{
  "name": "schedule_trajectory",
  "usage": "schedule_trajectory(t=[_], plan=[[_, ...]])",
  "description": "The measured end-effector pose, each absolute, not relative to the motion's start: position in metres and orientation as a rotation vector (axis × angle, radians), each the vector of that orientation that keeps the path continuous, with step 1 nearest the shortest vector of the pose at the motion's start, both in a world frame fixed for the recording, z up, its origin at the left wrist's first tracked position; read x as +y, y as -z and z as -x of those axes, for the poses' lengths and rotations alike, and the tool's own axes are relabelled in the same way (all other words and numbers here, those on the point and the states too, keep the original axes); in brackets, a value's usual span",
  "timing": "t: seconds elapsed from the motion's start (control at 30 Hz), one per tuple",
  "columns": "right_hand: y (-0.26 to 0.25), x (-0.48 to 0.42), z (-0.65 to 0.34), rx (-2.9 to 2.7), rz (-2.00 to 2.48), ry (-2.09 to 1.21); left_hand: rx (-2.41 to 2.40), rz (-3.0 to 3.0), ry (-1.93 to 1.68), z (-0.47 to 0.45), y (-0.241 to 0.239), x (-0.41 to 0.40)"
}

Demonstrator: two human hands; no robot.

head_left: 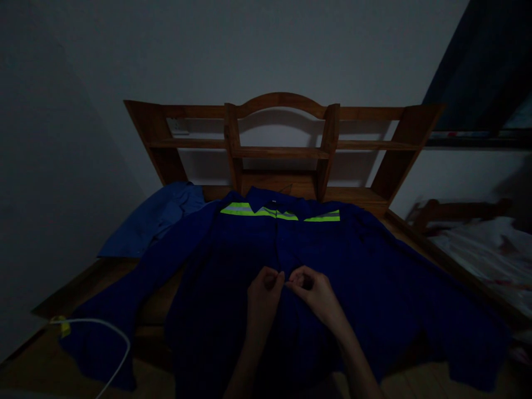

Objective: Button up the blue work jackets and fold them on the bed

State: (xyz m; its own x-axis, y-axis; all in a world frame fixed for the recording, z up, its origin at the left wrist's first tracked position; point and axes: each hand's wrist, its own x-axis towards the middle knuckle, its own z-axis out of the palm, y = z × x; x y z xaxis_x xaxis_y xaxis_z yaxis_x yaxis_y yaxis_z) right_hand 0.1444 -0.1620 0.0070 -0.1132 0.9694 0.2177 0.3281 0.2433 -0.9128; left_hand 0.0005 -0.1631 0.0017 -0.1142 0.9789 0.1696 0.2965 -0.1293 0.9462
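Note:
A dark blue work jacket [366, 266] with yellow-green reflective bands [241, 209] across the chest lies spread front-up on a wooden bed [54, 366], sleeves out to both sides. My left hand [264, 293] and my right hand [313, 291] meet at the jacket's front opening near mid-chest. Both hands are closed in a pinch on the two front edges of the cloth. Whatever small fastener sits between the fingers is too dark to make out.
A wooden headboard with shelves [282, 149] stands at the far end against a white wall. A second blue garment [153, 219] lies at the bed's far left. A white cable [112, 338] with a yellow tag curls at the near left. Another bed [482, 249] stands to the right.

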Motion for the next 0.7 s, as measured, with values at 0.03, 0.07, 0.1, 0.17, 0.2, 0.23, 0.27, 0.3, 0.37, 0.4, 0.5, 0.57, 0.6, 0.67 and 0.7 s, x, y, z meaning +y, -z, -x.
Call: schedule_trajectory(t=[0.03,0.07,0.1,0.17,0.2,0.23,0.27,0.3,0.37,0.4,0.5,0.57,0.6,0.67,0.7], plan=[[-0.008,-0.162,-0.144,-1.625,1.237,-0.879,1.472,-1.466,-1.267,0.000,-0.002,-0.162],[-0.008,-0.163,-0.144,-1.632,1.239,-0.863,1.483,-1.455,-1.258,0.000,-0.002,-0.162],[-0.008,-0.163,-0.144,-1.636,1.240,-0.850,1.488,-1.443,-1.250,0.000,-0.002,-0.161],[-0.007,-0.163,-0.144,-1.641,1.243,-0.844,1.490,-1.425,-1.238,0.001,-0.003,-0.160],[-0.006,-0.163,-0.145,-1.643,1.243,-0.846,1.490,-1.422,-1.229,0.001,-0.003,-0.160],[-0.005,-0.163,-0.145,-1.644,1.241,-0.848,1.484,-1.424,-1.217,0.002,-0.002,-0.160],[-0.004,-0.163,-0.145,-1.645,1.240,-0.851,1.471,-1.430,-1.204,0.003,-0.002,-0.160],[-0.004,-0.163,-0.145,-1.646,1.240,-0.854,1.451,-1.435,-1.187,0.005,-0.001,-0.159],[-0.004,-0.162,-0.145,-1.651,1.238,-0.858,1.396,-1.430,-1.158,0.007,0.001,-0.158],[-0.004,-0.162,-0.146,-1.653,1.237,-0.860,1.366,-1.420,-1.147,0.008,0.002,-0.158],[-0.005,-0.162,-0.146,-1.659,1.236,-0.858,1.308,-1.371,-1.140,0.010,0.003,-0.156],[-0.006,-0.163,-0.146,-1.664,1.235,-0.857,1.299,-1.358,-1.148,0.011,0.002,-0.156],[-0.007,-0.164,-0.145,-1.666,1.234,-0.857,1.300,-1.360,-1.149,0.011,0.001,-0.157],[-0.008,-0.165,-0.145,-1.670,1.230,-0.856,1.302,-1.376,-1.151,0.011,0.000,-0.157],[-0.009,-0.166,-0.144,-1.671,1.227,-0.852,1.301,-1.387,-1.152,0.011,-0.001,-0.158]])
